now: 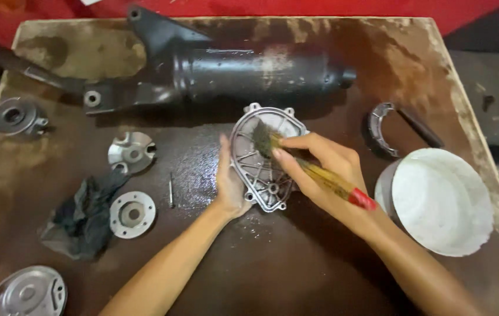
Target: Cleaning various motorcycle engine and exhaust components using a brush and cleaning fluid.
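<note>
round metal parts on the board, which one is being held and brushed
The ribbed aluminium cover at the board's centre: the left hand props it on edge while the right hand works a brush over it. The other round parts lie flat, untouched, to the left.

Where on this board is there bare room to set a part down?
Bare board lies between the two forearms. A smaller patch sits between the black cylindrical housing and the curved grey shoe. The left side is crowded: black rag, round metal flanges.
</note>
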